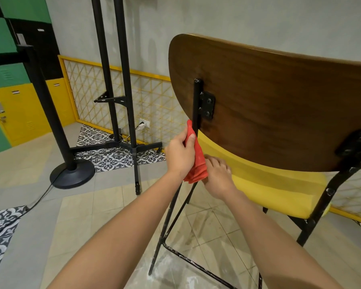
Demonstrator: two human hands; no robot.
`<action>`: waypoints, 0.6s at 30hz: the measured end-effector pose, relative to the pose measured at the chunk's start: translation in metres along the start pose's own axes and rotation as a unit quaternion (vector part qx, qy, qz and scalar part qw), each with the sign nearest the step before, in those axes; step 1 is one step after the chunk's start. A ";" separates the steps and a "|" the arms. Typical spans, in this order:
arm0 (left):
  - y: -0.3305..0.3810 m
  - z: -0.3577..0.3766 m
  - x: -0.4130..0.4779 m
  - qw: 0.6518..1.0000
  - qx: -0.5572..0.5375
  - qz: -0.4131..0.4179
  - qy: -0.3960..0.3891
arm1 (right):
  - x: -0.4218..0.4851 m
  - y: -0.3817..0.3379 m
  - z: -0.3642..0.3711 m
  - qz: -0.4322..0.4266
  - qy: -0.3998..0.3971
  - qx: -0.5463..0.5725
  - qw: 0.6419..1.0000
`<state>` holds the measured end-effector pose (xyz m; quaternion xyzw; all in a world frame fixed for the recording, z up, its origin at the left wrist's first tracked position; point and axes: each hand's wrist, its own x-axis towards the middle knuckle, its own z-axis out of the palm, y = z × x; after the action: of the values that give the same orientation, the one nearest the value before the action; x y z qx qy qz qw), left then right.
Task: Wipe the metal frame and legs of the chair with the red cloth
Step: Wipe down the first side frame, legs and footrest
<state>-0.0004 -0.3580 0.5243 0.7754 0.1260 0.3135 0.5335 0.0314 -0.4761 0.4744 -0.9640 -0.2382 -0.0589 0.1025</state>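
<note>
The chair (279, 105) stands on the tiled floor (92, 205) with its wooden back toward the camera and its yellow seat (269, 184) beyond. Its black frame (196, 101) has a rear upright on the left that runs down into thin legs (167, 226) flecked with pale marks.

The left grip (180, 154) is closed round the red cloth (197, 161). The cloth is wrapped on that left upright, just below the back's lower edge. The right grip (218, 180) meets the cloth's lower end from the right. Its fingers are partly hidden, so I cannot tell whether it pinches the cloth, holds the tube or only steadies it.

The legs are slim and the tile looks smooth, so a hard downward stroke could skid or tip the chair unless one grip braces it. The cloth is bunched, so it may slide along the near face of the tube and miss the far side. Taken upward, it could catch on the screwed bracket (206, 105). The flecks may be chipped paint, not dirt, and hard rubbing there would gain nothing.

The only containers are the lockers (19, 113) at far left. Their doors are shut and their contents unseen.
</note>
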 end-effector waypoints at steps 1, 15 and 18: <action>0.003 0.002 -0.002 1.000 -0.010 0.005 0.013 | 0.000 0.000 -0.001 0.000 -0.005 0.003 1.000; -0.019 -0.003 -0.004 0.999 0.036 0.006 -0.041 | 0.003 0.001 -0.001 0.007 -0.007 0.013 1.000; -0.033 0.003 -0.011 0.997 0.057 -0.003 -0.051 | 0.003 0.002 0.001 0.005 0.001 0.007 1.000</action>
<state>-0.0022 -0.3524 0.4899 0.8193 0.1186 0.2644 0.4947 0.0348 -0.4765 0.4738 -0.9644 -0.2337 -0.0574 0.1098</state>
